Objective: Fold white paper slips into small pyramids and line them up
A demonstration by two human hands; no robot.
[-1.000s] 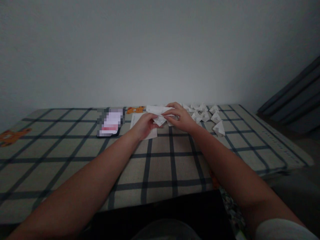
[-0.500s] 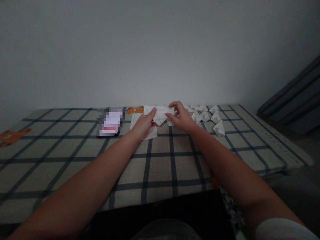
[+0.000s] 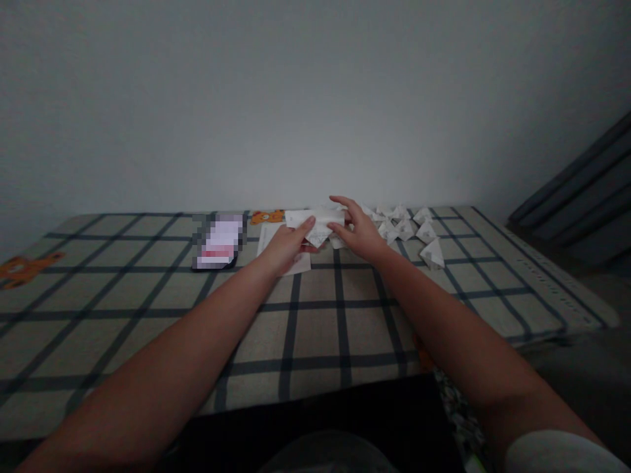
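A partly folded white paper [image 3: 323, 217] is held up to the right of the phone [image 3: 219, 240], the landmark for every place here, with a pointed lower part showing beneath its flat upper band. The left hand [image 3: 288, 244], on the phone's side of this paper, pinches it with the thumb on top and the fingers underneath. The right hand [image 3: 359, 231], farther right of the phone, has its thumb against the paper's other end and its index finger raised clear; whether the remaining fingers clamp the paper from behind, I cannot tell. Just right of the phone, partly under the left hand, lie white sheets [image 3: 269, 238]. Well to the right of the phone, past the right hand, small pointed folded pieces [image 3: 404, 228] sit in a cluster, some touching. The checked cloth [image 3: 315, 335] spreads under the phone and all around it; one orange bear print [image 3: 267, 217] shows just right of the phone, another [image 3: 30, 269] well left. Behind the phone rises a plain grey wall [image 3: 276, 105].
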